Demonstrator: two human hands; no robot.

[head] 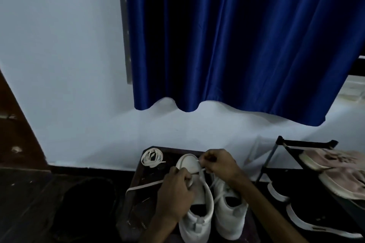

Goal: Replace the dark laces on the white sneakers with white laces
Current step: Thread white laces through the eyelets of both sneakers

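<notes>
Two white sneakers stand side by side on a dark wooden stool (138, 183), toes pointing away from me. My left hand (175, 193) rests on the left sneaker (197, 221) near its eyelets, fingers curled round a white lace (200, 176). My right hand (217, 163) pinches the other end of that lace above the toe. The right sneaker (229, 217) has white lace crossing its tongue. A coiled bundle of white lace (151, 157) lies at the stool's far left corner. One loose lace strand (144, 185) trails left across the stool.
A blue curtain (237, 45) hangs over a pale wall (59, 65). To the right a black shoe rack (292, 144) holds pinkish shoes (339, 169), with black white-soled shoes (316, 217) below. A dark round shape (87, 203) sits on the floor at left.
</notes>
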